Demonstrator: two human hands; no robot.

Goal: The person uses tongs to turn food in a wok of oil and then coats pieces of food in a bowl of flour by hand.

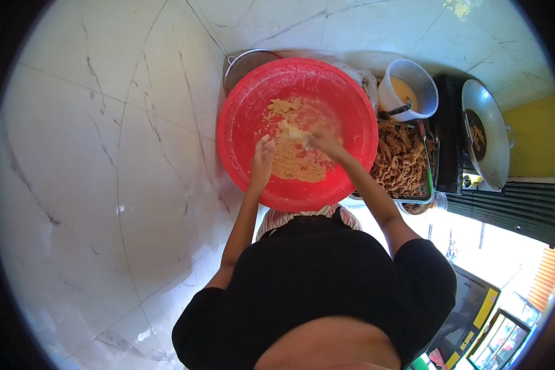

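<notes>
A wide red basin (234, 132) stands in front of me, its inner wall dusted with flour. Tan breading flour (302, 166) lies in clumps and crumbs across its bottom. My left hand (263, 155) is over the left part of the flour, fingers extended and whitened at the tips, holding nothing visible. Motion smears my right hand (322, 140), which is low over the right side of the flour. Between the hands is a pale, flour-coated lump (293, 131), close to the right fingertips; I cannot tell whether they grip it.
Right of the basin, a metal tray (413, 200) holds a heap of brown fried strips (401, 160). Behind it stands a clear plastic bucket (390, 92) with yellowish liquid. A large wok (496, 148) with dark oil sits on a stove at far right. Marbled tiles (105, 185) cover the left side.
</notes>
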